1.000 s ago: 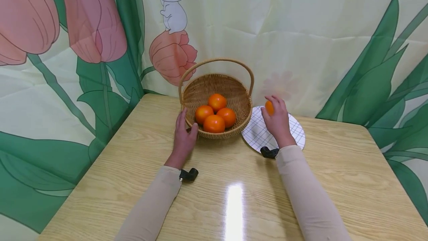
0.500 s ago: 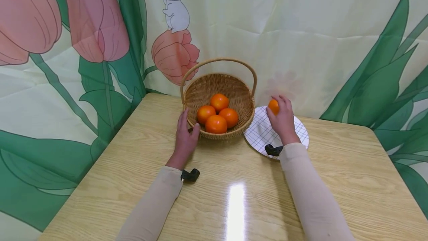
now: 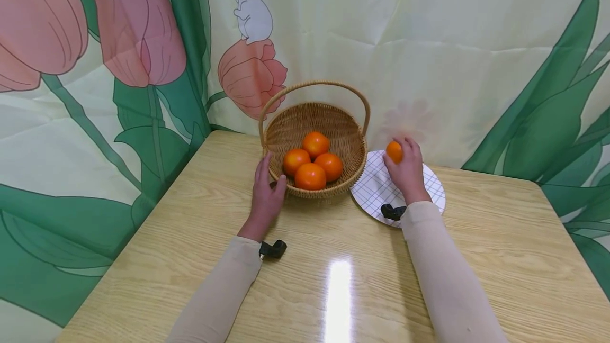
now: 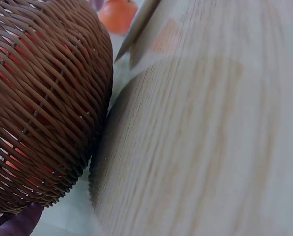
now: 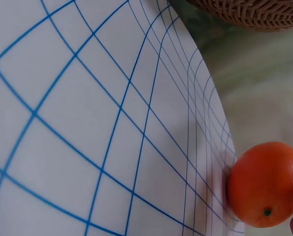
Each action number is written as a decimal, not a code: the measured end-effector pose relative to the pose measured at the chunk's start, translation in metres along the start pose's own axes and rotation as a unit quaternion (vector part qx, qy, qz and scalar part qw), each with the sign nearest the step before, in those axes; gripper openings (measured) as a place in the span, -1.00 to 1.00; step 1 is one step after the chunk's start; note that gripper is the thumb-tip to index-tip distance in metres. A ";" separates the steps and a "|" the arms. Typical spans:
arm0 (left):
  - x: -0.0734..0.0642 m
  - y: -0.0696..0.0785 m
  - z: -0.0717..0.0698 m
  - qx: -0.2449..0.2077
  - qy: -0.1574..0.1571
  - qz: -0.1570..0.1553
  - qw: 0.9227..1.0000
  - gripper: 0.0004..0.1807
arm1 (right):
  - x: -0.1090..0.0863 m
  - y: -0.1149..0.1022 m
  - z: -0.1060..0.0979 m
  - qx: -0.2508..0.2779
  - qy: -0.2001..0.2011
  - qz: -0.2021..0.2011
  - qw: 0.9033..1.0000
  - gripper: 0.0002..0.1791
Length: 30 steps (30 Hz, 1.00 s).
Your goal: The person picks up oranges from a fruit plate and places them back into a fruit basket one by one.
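A round woven basket (image 3: 350, 136) with a tall handle is tilted toward me at the back of the table. Several shiny oranges (image 3: 310, 176) lie inside it. My left hand (image 3: 268, 201) rests along its left side with fingers extended, and the thumb (image 4: 25, 220) touches the weave in the left wrist view. Right of the basket lies a round white plate (image 3: 374, 187) with a blue grid pattern. At its far edge is a single orange (image 5: 265, 184), stem spot showing. The fingers and thumb of my right hand (image 3: 408, 165) curve around this orange.
The wooden table (image 3: 190, 216) reaches back to a curtain (image 3: 443, 68) printed with tulips and a rabbit. Black wrist mounts (image 3: 272, 249) stick out from both sleeves. A bright light reflection (image 3: 338, 300) shows on the near tabletop.
The right hand's fingers have drawn in closer around the orange, which stays at the plate's far edge. My left hand keeps its place at the basket. The whole view has shifted slightly.
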State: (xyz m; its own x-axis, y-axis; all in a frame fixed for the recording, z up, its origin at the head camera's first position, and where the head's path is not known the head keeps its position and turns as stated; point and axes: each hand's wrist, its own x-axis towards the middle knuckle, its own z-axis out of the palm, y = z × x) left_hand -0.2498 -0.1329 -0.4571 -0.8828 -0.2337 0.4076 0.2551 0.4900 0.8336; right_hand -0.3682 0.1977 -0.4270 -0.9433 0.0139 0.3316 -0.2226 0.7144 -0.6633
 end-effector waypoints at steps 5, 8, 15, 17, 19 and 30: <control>0.001 0.000 0.000 -0.004 0.000 0.005 1.000 -0.26 | 0.002 0.004 0.001 -0.010 -0.002 0.011 1.000 -0.38; 0.001 0.000 0.000 -0.008 0.001 0.008 1.000 -0.26 | 0.003 0.006 0.001 -0.015 -0.002 0.014 1.000 -0.37; 0.001 -0.001 0.001 -0.005 -0.003 0.011 1.000 -0.27 | 0.005 0.013 0.001 -0.034 -0.022 0.041 0.998 -0.30; 0.001 -0.001 0.001 -0.005 -0.005 0.009 1.000 -0.27 | 0.007 0.014 0.001 -0.033 -0.026 0.045 0.998 -0.28; 0.001 -0.001 0.001 -0.004 -0.006 0.007 1.000 -0.27 | 0.008 0.015 0.002 -0.034 -0.029 0.047 0.998 -0.27; 0.001 -0.003 0.000 0.003 -0.002 0.007 1.000 -0.26 | 0.011 0.019 0.006 -0.021 -0.052 0.071 0.996 -0.26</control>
State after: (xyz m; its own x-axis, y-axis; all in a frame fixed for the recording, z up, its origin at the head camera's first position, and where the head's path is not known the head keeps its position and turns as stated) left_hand -0.2518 -0.1346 -0.4593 -0.8809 -0.2236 0.4171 0.2649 0.4974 0.8261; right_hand -0.3843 0.2075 -0.4398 -0.9856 0.0459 0.1630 -0.0763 0.7388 -0.6696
